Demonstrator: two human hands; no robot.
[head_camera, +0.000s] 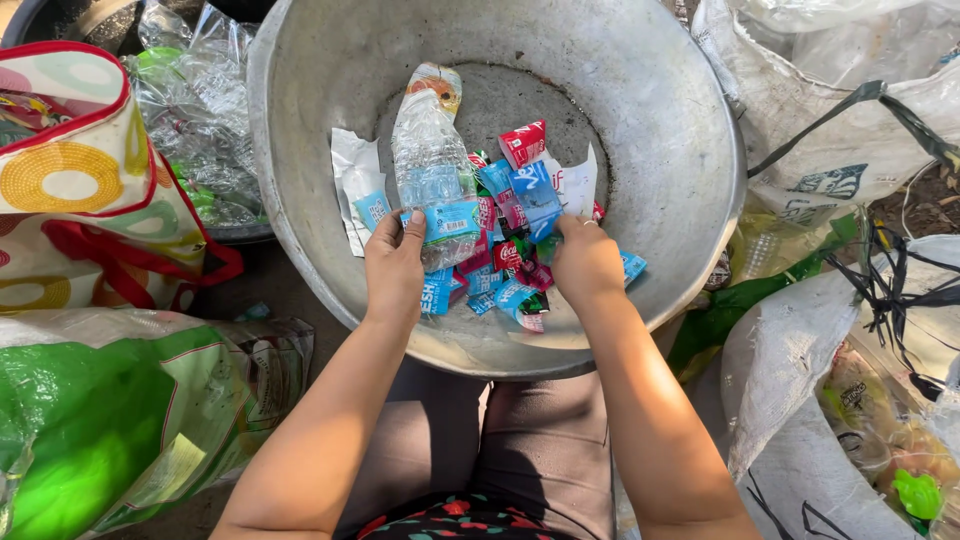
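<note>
One metal basin (680, 120) holding one crushed clear bottle (430, 160) left of a label heap (515, 230); left hand (395, 265) grip pinches the bottle's blue label, right hand (585, 262) grip closes on the labels.

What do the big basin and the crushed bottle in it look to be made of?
Basin: probably metal with a dull grey, scuffed matte finish and a thin rolled rim. Crushed bottle, held at its blue label by the left hand: clear thin plastic, creased, glinting and see-through.
</note>
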